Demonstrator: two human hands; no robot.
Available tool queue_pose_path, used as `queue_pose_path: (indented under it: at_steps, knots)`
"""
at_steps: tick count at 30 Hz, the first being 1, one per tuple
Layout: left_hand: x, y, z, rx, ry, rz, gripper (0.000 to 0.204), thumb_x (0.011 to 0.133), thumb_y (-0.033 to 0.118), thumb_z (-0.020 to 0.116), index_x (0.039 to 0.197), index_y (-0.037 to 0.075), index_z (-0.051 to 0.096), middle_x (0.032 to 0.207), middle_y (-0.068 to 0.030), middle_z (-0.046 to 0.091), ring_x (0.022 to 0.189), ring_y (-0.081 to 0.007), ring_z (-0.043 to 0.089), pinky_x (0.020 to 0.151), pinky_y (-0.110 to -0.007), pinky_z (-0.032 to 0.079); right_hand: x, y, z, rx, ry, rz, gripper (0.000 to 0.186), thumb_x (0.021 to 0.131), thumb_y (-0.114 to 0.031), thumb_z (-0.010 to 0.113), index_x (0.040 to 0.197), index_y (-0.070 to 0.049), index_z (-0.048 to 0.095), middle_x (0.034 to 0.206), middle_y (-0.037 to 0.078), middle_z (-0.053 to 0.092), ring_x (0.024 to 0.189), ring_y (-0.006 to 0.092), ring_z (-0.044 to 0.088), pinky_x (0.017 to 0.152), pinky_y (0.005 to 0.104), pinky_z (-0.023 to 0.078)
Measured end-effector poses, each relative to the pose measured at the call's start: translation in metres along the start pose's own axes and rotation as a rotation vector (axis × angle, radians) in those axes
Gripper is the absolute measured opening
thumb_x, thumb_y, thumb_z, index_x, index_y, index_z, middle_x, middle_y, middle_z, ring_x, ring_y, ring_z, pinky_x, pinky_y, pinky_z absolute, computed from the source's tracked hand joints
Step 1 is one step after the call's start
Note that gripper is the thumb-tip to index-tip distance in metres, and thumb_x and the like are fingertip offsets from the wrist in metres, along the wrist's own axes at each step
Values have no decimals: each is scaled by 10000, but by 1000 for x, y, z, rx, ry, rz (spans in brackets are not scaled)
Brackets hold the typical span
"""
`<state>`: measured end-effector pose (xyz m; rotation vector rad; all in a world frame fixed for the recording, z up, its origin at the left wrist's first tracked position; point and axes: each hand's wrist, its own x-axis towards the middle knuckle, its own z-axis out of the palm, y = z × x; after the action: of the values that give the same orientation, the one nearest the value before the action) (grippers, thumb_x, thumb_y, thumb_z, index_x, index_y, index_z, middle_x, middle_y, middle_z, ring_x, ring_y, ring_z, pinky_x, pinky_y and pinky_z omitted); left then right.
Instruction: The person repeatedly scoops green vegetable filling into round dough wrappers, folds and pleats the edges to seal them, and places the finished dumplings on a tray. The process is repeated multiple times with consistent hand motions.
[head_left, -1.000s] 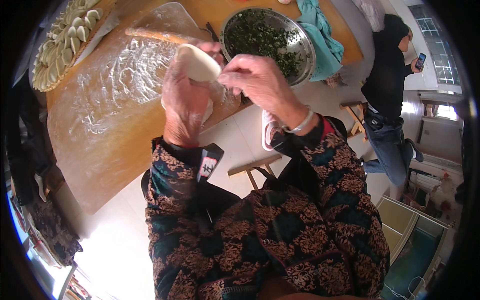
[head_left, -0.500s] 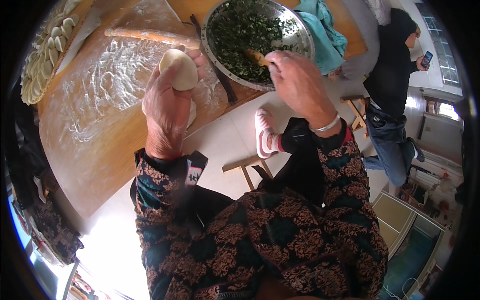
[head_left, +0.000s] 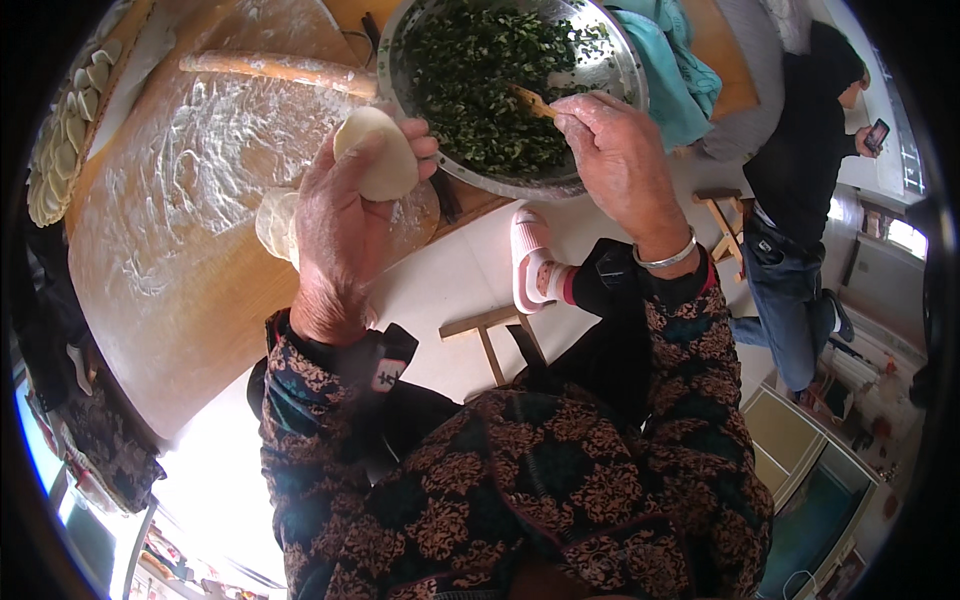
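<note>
Here, left hand (head_left: 340,215) holds a round dough wrapper (head_left: 385,165) clamped between thumb and fingers. Right hand (head_left: 628,165) has fingers pinched on a yellowish utensil (head_left: 538,102), its tip leftward of them among chopped greens (head_left: 465,85) in a metal bowl (head_left: 597,72). Rolling pin (head_left: 280,70) lies on floury tabletop (head_left: 150,310), beyond left fingers.

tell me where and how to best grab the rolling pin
Probably around its left half, coming from above: the rolling pin is a slim, straight rod lying on the floured sheet, so a grip can close across it. Its left end is free, while its right end lies close to the metal bowl.
</note>
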<state>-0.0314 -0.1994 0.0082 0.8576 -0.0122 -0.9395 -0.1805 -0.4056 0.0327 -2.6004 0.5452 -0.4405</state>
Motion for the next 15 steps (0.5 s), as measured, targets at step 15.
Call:
queue_pose_path:
  at_steps: [15]
  knots:
    - [1,-2,-5,-25,-18,-7,349,1000,106,527,1289,-87,491,1122,-206,650,990,-272,666,898,-377,555,35,-12,20,387,-236,269,195,922,-136,624,1022,6,712,844,165,702,725,253,658,685,336,517]
